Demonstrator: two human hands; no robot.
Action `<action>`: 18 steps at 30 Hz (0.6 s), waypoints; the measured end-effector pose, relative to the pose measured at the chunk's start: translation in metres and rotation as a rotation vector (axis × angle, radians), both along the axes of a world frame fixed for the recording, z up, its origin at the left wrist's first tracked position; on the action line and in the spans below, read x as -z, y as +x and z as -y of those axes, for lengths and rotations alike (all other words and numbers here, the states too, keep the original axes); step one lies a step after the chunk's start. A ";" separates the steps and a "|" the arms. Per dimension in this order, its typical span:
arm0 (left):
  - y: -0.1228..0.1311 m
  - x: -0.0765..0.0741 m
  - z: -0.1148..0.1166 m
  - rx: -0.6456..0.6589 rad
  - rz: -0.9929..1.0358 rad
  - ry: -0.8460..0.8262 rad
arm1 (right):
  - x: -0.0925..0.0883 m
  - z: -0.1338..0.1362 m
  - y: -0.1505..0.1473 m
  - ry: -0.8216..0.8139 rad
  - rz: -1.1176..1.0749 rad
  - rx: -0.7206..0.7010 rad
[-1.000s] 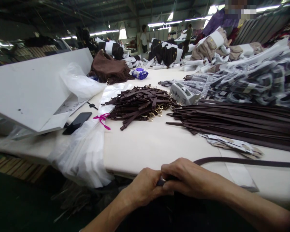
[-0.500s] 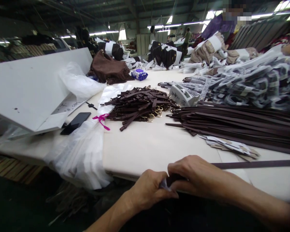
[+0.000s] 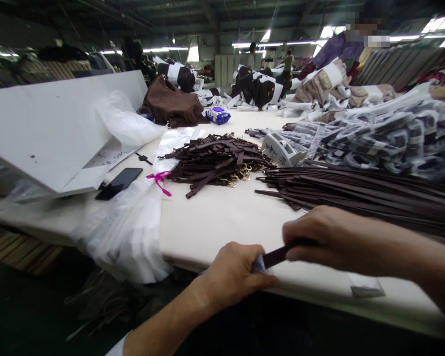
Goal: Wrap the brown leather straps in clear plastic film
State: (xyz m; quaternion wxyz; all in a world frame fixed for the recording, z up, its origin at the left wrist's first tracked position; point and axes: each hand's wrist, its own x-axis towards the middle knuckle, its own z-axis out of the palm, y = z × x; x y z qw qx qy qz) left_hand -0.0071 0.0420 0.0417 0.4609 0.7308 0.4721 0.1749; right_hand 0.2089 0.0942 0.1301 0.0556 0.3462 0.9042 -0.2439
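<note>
A strap [image 3: 276,257] is sitting by a pale table's [image 3: 207,220] near edge in a big, dim room [image 3: 152,22].
The left hand [image 3: 237,272], curled tight, is pinching it and a gray scrap [image 3: 258,264]; the right hand [image 3: 324,237], curled too, is gripping it. Lengthwise, it is slanting up rightward.

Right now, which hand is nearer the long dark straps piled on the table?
Right. The right hand is just on the near side of the long dark straps; the left hand is farther off, left of them, by the near edge of the table.
</note>
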 end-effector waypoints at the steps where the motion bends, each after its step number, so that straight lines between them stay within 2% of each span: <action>1: 0.000 -0.004 -0.001 0.015 0.015 0.017 | -0.004 -0.002 -0.002 0.004 0.003 -0.038; 3: -0.002 -0.010 -0.002 -0.057 0.002 0.053 | -0.012 -0.006 -0.004 -0.003 0.037 -0.044; 6: -0.007 -0.017 -0.003 -0.198 -0.054 0.089 | -0.023 -0.012 -0.009 -0.005 0.080 0.052; 10: -0.013 -0.025 -0.002 -0.126 0.002 0.117 | -0.026 -0.018 -0.024 -0.051 0.006 -0.137; 11: -0.015 -0.027 -0.001 -0.151 -0.009 0.128 | -0.026 -0.019 -0.027 -0.052 0.008 -0.165; 14: -0.024 -0.029 0.002 -0.279 -0.082 0.158 | -0.025 -0.025 -0.033 0.017 0.039 -0.115; 18: -0.033 -0.029 0.006 -0.252 -0.086 0.151 | -0.022 -0.029 -0.045 -0.066 0.025 -0.267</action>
